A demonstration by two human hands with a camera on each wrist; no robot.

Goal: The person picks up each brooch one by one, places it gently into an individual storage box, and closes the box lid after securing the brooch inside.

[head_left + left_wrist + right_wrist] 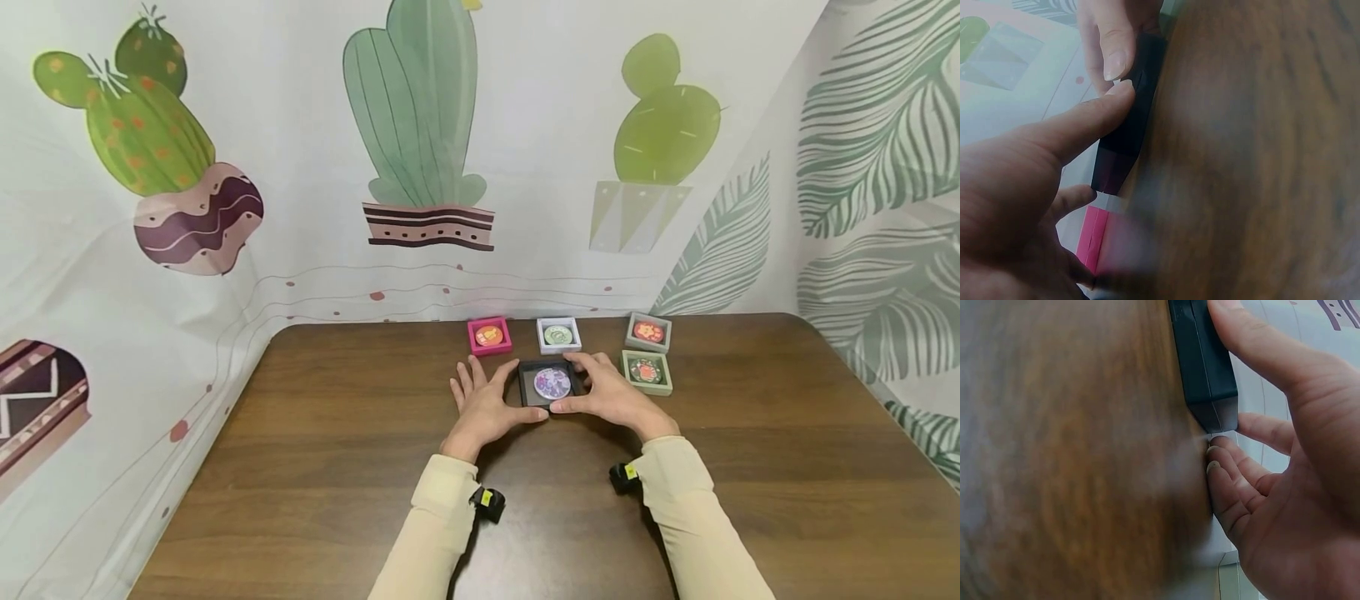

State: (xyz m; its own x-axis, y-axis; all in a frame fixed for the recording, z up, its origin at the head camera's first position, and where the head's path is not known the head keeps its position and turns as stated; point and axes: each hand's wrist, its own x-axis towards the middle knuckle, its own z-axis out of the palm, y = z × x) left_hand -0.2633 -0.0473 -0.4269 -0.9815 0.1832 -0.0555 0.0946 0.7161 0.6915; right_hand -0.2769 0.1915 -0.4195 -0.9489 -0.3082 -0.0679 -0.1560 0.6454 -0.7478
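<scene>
A black square display box (529, 393) lies on the table, a round purple-and-white badge (552, 383) inside it. My left hand (483, 408) grips its left side, thumb along the near edge and index finger at the far left corner; the other fingers spread out to the left. From the right, my right hand (613, 395) holds the same box between thumb and index finger. Both thumbs nearly meet at the near edge. In the left wrist view the box (1129, 115) shows its dark side wall. The right wrist view shows the box's corner (1210, 381) under the thumb.
Behind the hands stand a pink box (473, 340) with an orange badge and a white box (559, 350) with a green one. At right, a grey box (648, 347) sits behind a green box (652, 389). A cactus-print cloth (547, 125) hangs behind the wooden table (337, 467).
</scene>
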